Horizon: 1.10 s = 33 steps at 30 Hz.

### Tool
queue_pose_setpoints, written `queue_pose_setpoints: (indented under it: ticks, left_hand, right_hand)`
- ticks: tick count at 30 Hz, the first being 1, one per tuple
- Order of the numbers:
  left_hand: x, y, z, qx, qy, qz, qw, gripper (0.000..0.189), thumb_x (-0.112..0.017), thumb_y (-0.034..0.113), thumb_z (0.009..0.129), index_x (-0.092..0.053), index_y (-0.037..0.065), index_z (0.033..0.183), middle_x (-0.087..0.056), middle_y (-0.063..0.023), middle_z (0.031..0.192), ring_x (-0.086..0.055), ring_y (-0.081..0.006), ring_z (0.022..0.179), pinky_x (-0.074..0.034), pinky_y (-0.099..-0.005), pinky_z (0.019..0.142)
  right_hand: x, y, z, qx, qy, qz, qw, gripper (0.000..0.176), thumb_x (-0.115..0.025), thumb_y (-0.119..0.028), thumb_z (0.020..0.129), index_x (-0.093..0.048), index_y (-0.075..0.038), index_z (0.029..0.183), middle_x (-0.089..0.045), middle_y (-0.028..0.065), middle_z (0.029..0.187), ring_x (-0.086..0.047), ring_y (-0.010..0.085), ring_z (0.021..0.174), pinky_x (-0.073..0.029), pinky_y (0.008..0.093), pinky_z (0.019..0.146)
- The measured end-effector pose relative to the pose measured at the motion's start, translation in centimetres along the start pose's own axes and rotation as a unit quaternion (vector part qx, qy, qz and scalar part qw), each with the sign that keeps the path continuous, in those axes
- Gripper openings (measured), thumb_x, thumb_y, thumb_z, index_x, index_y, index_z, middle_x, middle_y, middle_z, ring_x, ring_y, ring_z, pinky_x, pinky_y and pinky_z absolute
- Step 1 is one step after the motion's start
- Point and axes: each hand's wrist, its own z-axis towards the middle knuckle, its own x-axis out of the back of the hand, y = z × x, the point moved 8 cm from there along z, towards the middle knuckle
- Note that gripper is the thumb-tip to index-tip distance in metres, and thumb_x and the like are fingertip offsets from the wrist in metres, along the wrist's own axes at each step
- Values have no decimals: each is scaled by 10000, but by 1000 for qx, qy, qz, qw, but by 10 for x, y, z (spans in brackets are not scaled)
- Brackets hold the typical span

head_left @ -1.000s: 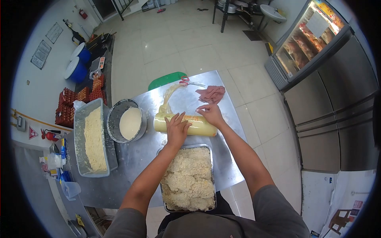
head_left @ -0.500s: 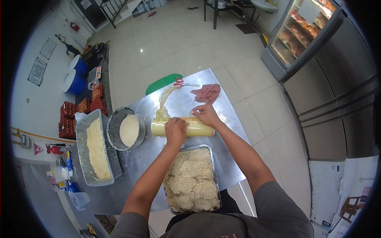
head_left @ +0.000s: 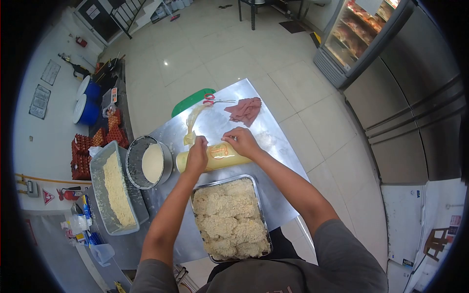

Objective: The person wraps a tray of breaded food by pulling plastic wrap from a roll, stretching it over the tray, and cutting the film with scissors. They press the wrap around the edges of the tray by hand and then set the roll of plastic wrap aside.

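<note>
A thick roll of yellowish cling film (head_left: pixel 225 157) lies across the metal table in front of me. My left hand (head_left: pixel 197 155) is over the roll's left part, fingers closed in a pinch at its far edge. My right hand (head_left: pixel 241 141) is pinching too, just beyond the roll's middle; the thin film between the fingers is hard to see. Nearer my body sits a metal tray (head_left: pixel 265 222) filled with crumb-coated pieces (head_left: pixel 229 219). A crumpled strip of film (head_left: pixel 194 122) trails on the table beyond my left hand.
Left of the roll stand a round metal pot (head_left: pixel 138 181) of pale batter (head_left: pixel 154 163) and a grey plastic tub (head_left: pixel 141 217) of breading (head_left: pixel 117 190). Toward the far corner lie a reddish cloth (head_left: pixel 245 111), red-handled scissors (head_left: pixel 210 99) and a green lid-like object (head_left: pixel 188 102). Egg trays (head_left: pixel 80 158) are stacked farther left.
My left hand has shifted left and turned from resting on the roll into a pinch. The roll has turned and tilted slightly, showing an orange print. The camera view has shifted a little.
</note>
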Motion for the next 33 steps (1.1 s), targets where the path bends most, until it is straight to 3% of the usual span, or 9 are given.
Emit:
queue_pose_setpoints:
  ticks: [3,5,8,10,13,19,20,28,33]
  left_hand:
    - [0,14,-17,24,-158,19,987,349,-657,36,918,-466,26,1211,-630,-256,1044,-637,-441,956,-480,-458,769]
    - [-3,8,-27,40,-183,34,982,555,-732,9,844,-414,30,1299,-606,-228,1066,-626,-429,979,-489,-453,798]
    - [4,-3,-44,-77,-66,108,989,485,-763,12,793,-511,-12,1207,-596,-202,1016,-621,-409,916,-487,-447,794]
    - [18,-9,-56,48,7,162,986,277,-717,-25,801,-611,-47,1056,-619,-233,998,-618,-433,900,-487,-477,785]
    - [29,-12,-67,111,55,146,981,78,-651,-5,853,-645,-52,915,-633,-243,949,-613,-451,888,-468,-520,784]
    - [25,-40,-81,162,218,129,954,126,-510,37,940,-609,-31,901,-647,-256,834,-628,-447,822,-474,-495,730]
    - [25,-35,-82,207,215,93,950,123,-504,43,959,-602,-24,925,-653,-249,850,-626,-440,814,-473,-487,723]
    - [45,-30,-91,125,279,2,952,166,-449,101,1037,-483,-34,944,-563,-187,794,-546,-353,702,-445,-452,679]
    - [48,-32,-97,45,243,-54,968,228,-373,158,1068,-525,0,1008,-569,-105,854,-551,-229,791,-459,-380,746]
  right_hand:
    - [-7,7,-2,-59,-6,70,996,159,-747,-163,865,-775,-30,947,-743,149,866,-693,242,758,-529,341,694]
    - [-9,4,-4,-51,7,78,996,166,-745,-170,860,-772,-22,932,-736,160,846,-698,269,731,-536,355,685]
    - [-15,-1,-2,-38,22,88,995,173,-742,-174,855,-769,-16,918,-729,174,829,-704,297,708,-543,370,679]
    - [-20,-1,2,-37,26,90,995,171,-741,-172,855,-769,-16,920,-728,176,831,-706,298,713,-543,370,684]
    - [-25,1,5,-38,38,50,997,164,-737,-145,870,-761,3,936,-745,165,877,-709,258,710,-541,324,672]
    - [-52,42,12,-64,55,104,991,154,-686,-88,869,-766,-2,968,-748,176,923,-716,263,843,-544,377,783]
    - [-58,51,13,-50,64,119,990,146,-686,-78,861,-766,-1,956,-752,167,940,-712,251,855,-542,377,772]
    - [-18,-14,3,-14,29,70,997,154,-706,-162,874,-764,-24,908,-730,178,870,-702,341,820,-541,391,758]
    - [-35,16,-24,-77,51,175,980,159,-677,-105,901,-737,16,984,-734,149,974,-689,262,912,-524,364,834]
